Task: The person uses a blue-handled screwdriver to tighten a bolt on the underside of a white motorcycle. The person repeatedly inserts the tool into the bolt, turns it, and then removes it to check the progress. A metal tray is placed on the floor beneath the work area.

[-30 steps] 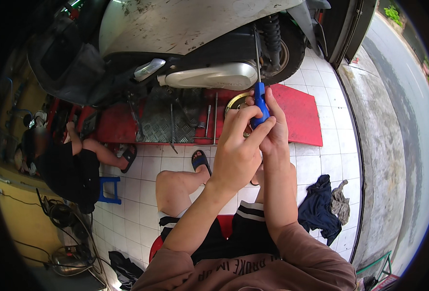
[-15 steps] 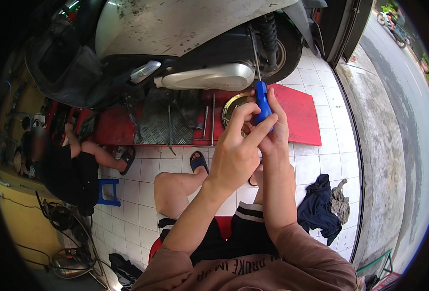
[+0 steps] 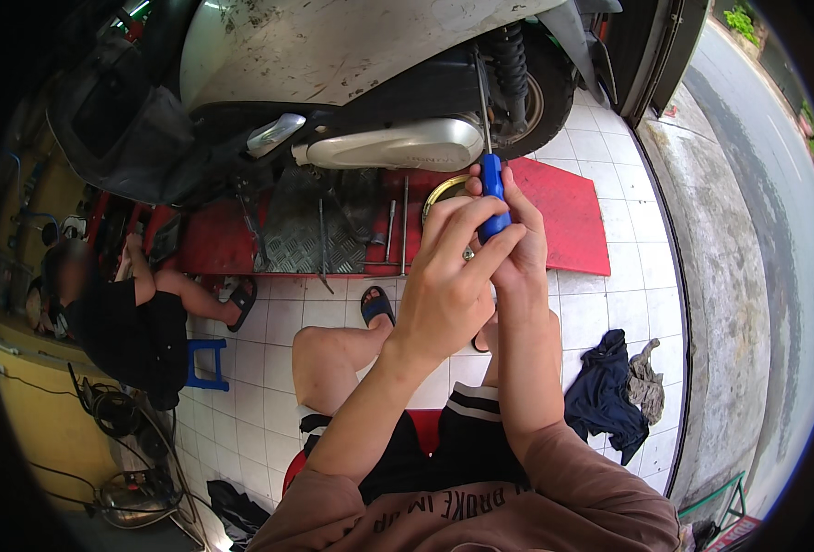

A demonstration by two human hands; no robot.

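A screwdriver with a blue handle (image 3: 492, 189) and a long metal shaft points away from me toward the scooter's rear. My left hand (image 3: 451, 276) closes its fingertips on the handle's near end. Around the handle's right side, my right hand (image 3: 525, 241) is closed too. The shaft runs up beside the black shock absorber (image 3: 510, 78), above the silver engine cover (image 3: 398, 147); I cannot tell what its tip touches. Behind my left hand, a round gold-coloured tray (image 3: 436, 197) is partly hidden, so most of its contents do not show.
The scooter (image 3: 333, 51) stands over a red lift platform (image 3: 563, 216). Long metal tools (image 3: 390, 232) lie on the platform's near edge. At left, another person (image 3: 117, 322) sits by a blue stool (image 3: 207, 364). Dark cloths (image 3: 602, 391) lie on the tiles at right.
The screwdriver handle has tilted a little leftward and turned in my grip. My fingers have shifted slightly on it. A motorbike on the road has left the view.
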